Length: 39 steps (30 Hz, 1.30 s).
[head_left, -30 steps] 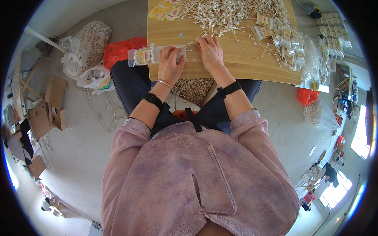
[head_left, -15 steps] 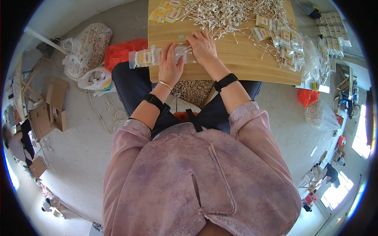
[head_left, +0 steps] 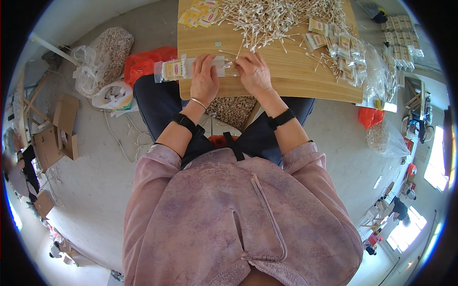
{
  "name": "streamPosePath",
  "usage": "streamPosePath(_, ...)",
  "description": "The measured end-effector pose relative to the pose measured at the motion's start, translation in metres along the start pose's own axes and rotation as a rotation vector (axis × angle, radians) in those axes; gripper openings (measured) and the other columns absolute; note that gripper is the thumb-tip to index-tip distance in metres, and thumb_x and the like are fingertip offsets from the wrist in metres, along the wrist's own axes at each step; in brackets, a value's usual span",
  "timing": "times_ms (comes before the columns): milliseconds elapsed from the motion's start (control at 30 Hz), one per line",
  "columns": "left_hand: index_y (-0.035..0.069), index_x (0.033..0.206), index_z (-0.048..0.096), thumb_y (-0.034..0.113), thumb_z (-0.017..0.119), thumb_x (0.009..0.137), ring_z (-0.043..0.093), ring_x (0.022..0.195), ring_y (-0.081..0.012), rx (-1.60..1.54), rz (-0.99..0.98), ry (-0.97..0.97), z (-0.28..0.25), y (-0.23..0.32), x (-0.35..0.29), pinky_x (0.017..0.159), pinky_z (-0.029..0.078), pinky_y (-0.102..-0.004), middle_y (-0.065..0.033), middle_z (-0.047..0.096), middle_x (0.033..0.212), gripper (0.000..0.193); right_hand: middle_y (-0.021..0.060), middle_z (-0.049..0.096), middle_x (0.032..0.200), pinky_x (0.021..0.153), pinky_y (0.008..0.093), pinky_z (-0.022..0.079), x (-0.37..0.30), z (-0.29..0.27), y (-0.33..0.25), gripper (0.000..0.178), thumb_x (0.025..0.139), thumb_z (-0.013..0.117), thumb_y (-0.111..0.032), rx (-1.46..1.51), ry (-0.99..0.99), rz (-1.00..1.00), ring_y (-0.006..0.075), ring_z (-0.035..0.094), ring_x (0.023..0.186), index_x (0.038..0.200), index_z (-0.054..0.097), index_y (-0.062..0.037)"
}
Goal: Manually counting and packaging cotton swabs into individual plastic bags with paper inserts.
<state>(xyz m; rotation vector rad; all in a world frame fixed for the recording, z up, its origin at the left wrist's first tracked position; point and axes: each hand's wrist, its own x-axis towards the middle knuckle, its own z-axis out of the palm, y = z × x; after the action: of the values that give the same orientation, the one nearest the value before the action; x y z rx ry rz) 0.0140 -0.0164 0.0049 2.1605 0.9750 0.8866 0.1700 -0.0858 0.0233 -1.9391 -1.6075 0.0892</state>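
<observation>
Near the table's front left edge lies a clear plastic bag (head_left: 188, 67), with a row of cotton swabs and a yellow-and-white label card (head_left: 172, 70) showing at its left end. My left hand (head_left: 205, 78) rests over the bag's right part, fingers curled and holding it down. Just right of it, my right hand (head_left: 254, 75) has its fingers bent together around the ends of a few cotton swabs (head_left: 229, 65) at the bag's right end. Its fingertips are partly hidden. A loose swab (head_left: 227, 52) lies beyond the hands.
A large heap of cotton swabs (head_left: 276, 21) covers the table's far side. Yellow label cards (head_left: 200, 13) lie at the far left, filled packets (head_left: 350, 45) at the right. Left of the table are a red bag (head_left: 148, 59) and a sack of swabs (head_left: 112, 47); an open carton (head_left: 66, 126) stands farther left.
My right hand has shifted right and toward me, away from the loose swab it was near. My left hand stays on the bag, almost unmoved.
</observation>
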Motion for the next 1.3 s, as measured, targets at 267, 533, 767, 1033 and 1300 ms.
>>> streamPosePath(267,0.001,0.127,0.044,-0.010,0.042,0.082,0.048,0.114,-0.0391,-0.126,0.022,0.097,-0.002,-0.006,-0.001,0.097,0.040,-0.0429,-0.0214,0.051,0.123,0.047,0.0045,0.054,0.088,0.078,0.0369,0.047,0.004,0.015,-0.010,0.008,0.079,0.059,-0.013,-0.075,-0.111,-0.141,0.0244,0.054,0.088,0.086,0.061,-0.0098)
streamPosePath(533,0.001,0.129,0.043,-0.010,0.040,0.083,0.051,0.111,-0.0394,-0.150,0.010,0.081,-0.003,-0.009,-0.002,0.094,0.041,-0.0424,-0.0220,0.053,0.120,0.048,0.0067,0.054,0.089,0.077,0.0385,0.046,0.000,0.003,-0.009,0.011,0.077,0.061,-0.011,-0.104,-0.056,-0.110,0.0266,0.054,0.088,0.087,0.058,-0.0079)
streamPosePath(767,0.002,0.127,0.047,-0.009,0.040,0.084,0.053,0.108,-0.0382,-0.150,0.019,0.144,-0.004,-0.013,-0.001,0.092,0.043,-0.0407,-0.0208,0.055,0.119,0.044,0.0071,0.054,0.093,0.077,0.0386,0.046,-0.027,-0.006,-0.026,0.024,0.071,0.070,-0.015,0.035,-0.137,-0.190,0.0279,0.053,0.090,0.091,0.059,-0.0081)
streamPosePath(1033,0.003,0.125,0.049,-0.005,0.042,0.088,0.054,0.111,-0.0357,-0.328,-0.072,0.142,-0.006,-0.010,0.001,0.100,0.040,-0.0399,-0.0176,0.056,0.119,0.039,0.0081,0.053,0.100,0.078,0.0390,0.046,-0.014,0.009,-0.015,0.030,0.071,0.072,-0.019,-0.044,-0.031,-0.114,0.0292,0.052,0.094,0.095,0.057,-0.0070)
streamPosePath(1300,0.003,0.125,0.049,0.011,0.059,0.081,0.039,0.127,-0.0356,0.140,0.102,0.009,0.002,0.000,0.001,0.111,0.021,-0.0514,-0.0155,0.050,0.129,0.046,0.0083,0.053,0.105,0.083,0.0404,0.045,-0.019,-0.003,0.005,0.029,0.073,0.068,-0.011,-0.011,0.033,-0.072,0.0305,0.050,0.097,0.100,0.059,-0.0075)
